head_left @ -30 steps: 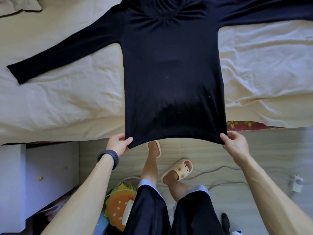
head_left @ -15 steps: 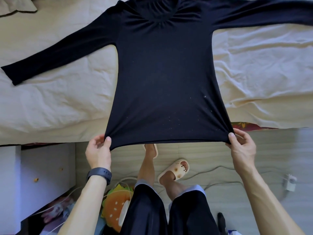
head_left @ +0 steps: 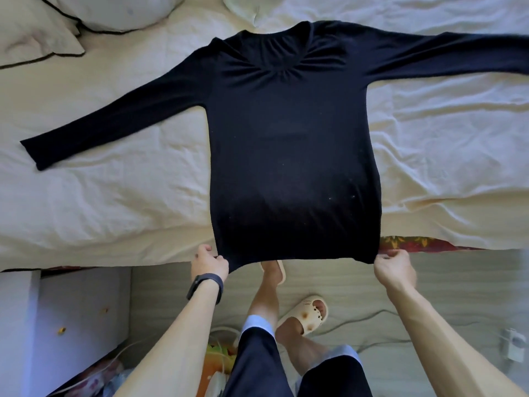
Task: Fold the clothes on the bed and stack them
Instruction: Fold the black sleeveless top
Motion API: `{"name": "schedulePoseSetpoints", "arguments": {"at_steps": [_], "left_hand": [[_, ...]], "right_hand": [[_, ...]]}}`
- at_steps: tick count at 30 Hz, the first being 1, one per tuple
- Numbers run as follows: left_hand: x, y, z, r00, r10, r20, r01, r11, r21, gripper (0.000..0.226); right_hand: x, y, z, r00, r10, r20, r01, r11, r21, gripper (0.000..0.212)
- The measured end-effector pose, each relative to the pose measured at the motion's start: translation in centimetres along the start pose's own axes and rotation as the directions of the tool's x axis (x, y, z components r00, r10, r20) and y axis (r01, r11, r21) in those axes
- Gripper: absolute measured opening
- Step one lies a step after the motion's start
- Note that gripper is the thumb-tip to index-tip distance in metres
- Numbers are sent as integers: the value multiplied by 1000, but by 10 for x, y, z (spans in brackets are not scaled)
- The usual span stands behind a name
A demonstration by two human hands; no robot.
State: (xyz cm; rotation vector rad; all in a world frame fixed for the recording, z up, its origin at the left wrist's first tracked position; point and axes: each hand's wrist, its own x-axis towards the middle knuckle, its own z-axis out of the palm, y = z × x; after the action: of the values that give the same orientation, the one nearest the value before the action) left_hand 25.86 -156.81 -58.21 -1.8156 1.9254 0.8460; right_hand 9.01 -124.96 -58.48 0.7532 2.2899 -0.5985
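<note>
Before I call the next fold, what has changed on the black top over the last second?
Half a second ago both hands pulled the hem corners apart, stretching the black top wide. Now the left hand and right hand have come back inward and the hem has narrowed. Unchanged: both hands pinch the hem corners off the bed edge, and the sleeves lie spread flat.

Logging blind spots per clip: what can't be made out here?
Head view:
- black long-sleeved top: one sleeve's cuff is cut off by the right frame edge, and that sleeve is blurred.
- left hand, right hand: any fingers beneath the hem are hidden by fabric.
- white object on the floor: too small and blurred to identify.
</note>
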Motion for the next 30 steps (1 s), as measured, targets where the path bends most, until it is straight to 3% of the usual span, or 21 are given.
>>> {"name": "schedulePoseSetpoints", "arguments": {"at_steps": [2, 4, 6, 8, 10, 11, 13, 14, 16, 19, 22, 27, 30], "left_hand": [[-1, 17, 4, 993, 95, -75, -96, 995, -21, 55], [-4, 44, 9, 898, 384, -214, -387, 922, 30, 66], [1, 83, 14, 740, 636, -219, -616, 772, 156, 72], [14, 124, 21, 632, 768, -101, -723, 632, 279, 74], [34, 156, 30, 566, 825, 9, -761, 518, 391, 72], [46, 166, 33, 552, 831, 62, -764, 475, 436, 71], [71, 175, 36, 567, 813, 136, -748, 438, 499, 68], [83, 174, 35, 578, 800, 161, -742, 433, 512, 66], [101, 169, 27, 565, 798, 211, -752, 393, 529, 65], [114, 168, 0, 494, 836, 240, -794, 321, 517, 63], [132, 202, -35, 516, 838, 178, -803, 401, 441, 61], [198, 330, -78, 526, 850, -18, -773, 487, 406, 60], [235, 405, -93, 588, 806, -59, -737, 565, 372, 56]], "right_hand": [[-9, -15, 2, 994, -84, -69, 81, 996, -44, 50], [-20, -39, 9, 932, -325, -161, 318, 946, -67, 52], [-29, -76, 22, 780, -580, -235, 565, 814, -132, 49], [-33, -121, 40, 604, -765, -223, 733, 643, -221, 50], [-28, -163, 61, 468, -879, -93, 820, 471, -326, 54], [-22, -179, 70, 435, -901, 6, 834, 400, -381, 58], [5, -197, 80, 427, -889, 166, 815, 299, -496, 62], [21, -201, 80, 460, -863, 209, 784, 284, -551, 63], [49, -202, 71, 537, -810, 238, 722, 295, -627, 66], [58, -204, 55, 574, -796, 195, 680, 329, -655, 68], [55, -232, 42, 598, -797, 81, 665, 437, -606, 68], [91, -357, 22, 498, -864, -68, 770, 477, -423, 50], [129, -437, 11, 530, -841, -109, 789, 536, -300, 47]]}}
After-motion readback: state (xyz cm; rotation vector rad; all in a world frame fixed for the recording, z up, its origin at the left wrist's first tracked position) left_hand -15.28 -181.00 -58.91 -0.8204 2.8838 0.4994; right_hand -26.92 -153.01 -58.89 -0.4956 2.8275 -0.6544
